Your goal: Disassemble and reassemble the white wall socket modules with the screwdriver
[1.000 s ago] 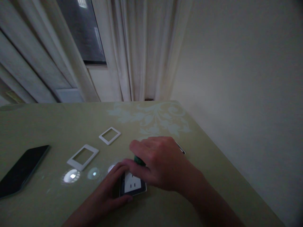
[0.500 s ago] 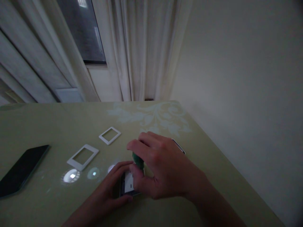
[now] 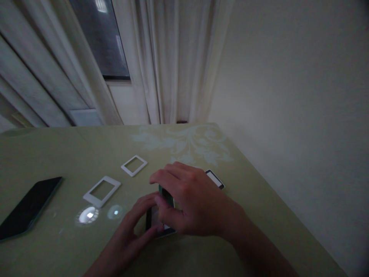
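Near the table's front, a small flat device with a dark border and a pale panel lies partly covered by both hands. My left hand is curled around it, fingertips at its upper side and thumb over its lower part. My right hand is closed on a short, dark green handle, held over the device between thumb and fingers. Whatever is at the handle's lower end is hidden by the fingers. A flat piece with a dark edge and white middle lies just beyond my right hand.
Two white rectangular frames, a larger one and a smaller one, lie left of the hands. A dark tablet-like slab is at the far left of the table. A wall borders the table's right edge; curtains hang behind.
My right hand has shifted slightly left with the green handle, baring more of the flat piece behind it. My left thumb has moved up over the device's lower part.
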### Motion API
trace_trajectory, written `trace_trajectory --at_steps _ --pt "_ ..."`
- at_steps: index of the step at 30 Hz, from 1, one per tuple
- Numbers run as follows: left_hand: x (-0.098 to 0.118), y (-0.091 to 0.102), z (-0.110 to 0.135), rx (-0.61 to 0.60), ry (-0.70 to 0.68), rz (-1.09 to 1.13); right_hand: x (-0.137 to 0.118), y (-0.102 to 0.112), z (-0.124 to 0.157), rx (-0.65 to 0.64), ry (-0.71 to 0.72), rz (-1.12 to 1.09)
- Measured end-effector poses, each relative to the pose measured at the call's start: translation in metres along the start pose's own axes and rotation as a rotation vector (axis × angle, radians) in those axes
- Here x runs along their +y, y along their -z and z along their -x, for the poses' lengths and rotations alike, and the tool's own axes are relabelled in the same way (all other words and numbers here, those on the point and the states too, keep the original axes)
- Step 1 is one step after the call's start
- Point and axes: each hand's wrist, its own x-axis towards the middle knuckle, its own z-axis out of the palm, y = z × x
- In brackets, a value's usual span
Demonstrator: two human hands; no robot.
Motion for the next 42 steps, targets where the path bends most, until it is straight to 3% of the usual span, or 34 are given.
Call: trace_trajectory --at_steps 6,12,24,37,42 --pt "0.038 -0.016 -0.027 0.01 -0.022 0.056 0.004 0.001 0.001 0.006 0.006 0.033" --pt "0.031 -0.022 -0.042 0.072 0.004 0.068 0.004 -0.003 0.001 0.062 -0.035 0.015" --pt "0.026 -0.013 -0.048 -0.006 -0.001 0.072 0.003 -0.002 0.001 0.089 -0.055 0.032" --pt "0.04 -0.02 -0.043 -0.033 0.04 0.079 -0.001 0.001 0.003 0.085 -0.05 0.045" --pt "0.03 -0.021 -0.036 0.032 0.027 0.038 -0.003 0.002 0.003 0.11 -0.054 0.064"
